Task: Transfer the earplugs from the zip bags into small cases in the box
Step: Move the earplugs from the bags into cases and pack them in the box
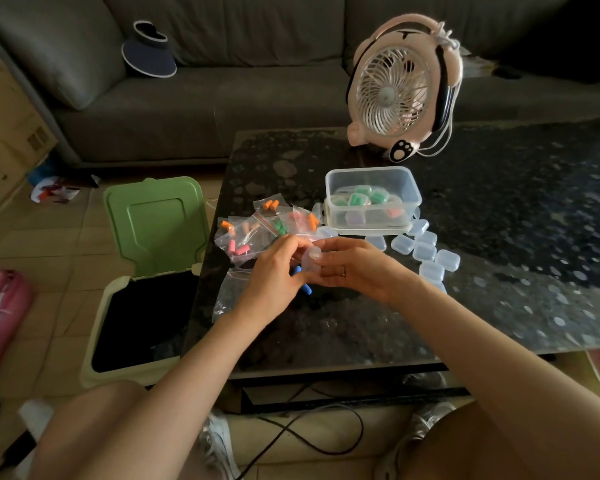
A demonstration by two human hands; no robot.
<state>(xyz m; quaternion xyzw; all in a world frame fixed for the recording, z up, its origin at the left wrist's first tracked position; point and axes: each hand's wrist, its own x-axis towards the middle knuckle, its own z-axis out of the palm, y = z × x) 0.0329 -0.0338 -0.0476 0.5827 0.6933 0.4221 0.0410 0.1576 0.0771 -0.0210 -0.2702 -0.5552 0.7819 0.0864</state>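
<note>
- Table (361,334): dark, speckled glass top; its near edge lies just beyond the person's knees.
- Empty zip bag (227,294): flat on the table's near-left part, just left of the left wrist.
- Left hand (278,268): above the table, fingers curled in, tips pinching the small clear case (311,259) from the left.
- Right hand (357,268): meets the left hand, thumb and fingers curled on the same case from the right. The case is held between both hands, off the table.
- Blue earplugs (306,289): one shows just below the hands, another peeks out between the fingers; cannot tell whether either is gripped.
- Empty cases (426,251): loose cluster of clear ones on the table, right of the hands and near the box.
- Zip bags (257,230): overlapping pile far-left of the hands, holding orange, pink and green earplugs.
- Box (373,199): clear, open-topped, beyond the hands; holds small cases, several with green contents.
- Bin (142,306): on the floor left of the table, green lid (156,223) raised.
- Fan (399,91): pink, upright at the table's far edge.
- Sofa (222,98): grey, farthest back, with a dark visor (149,51) on it.
</note>
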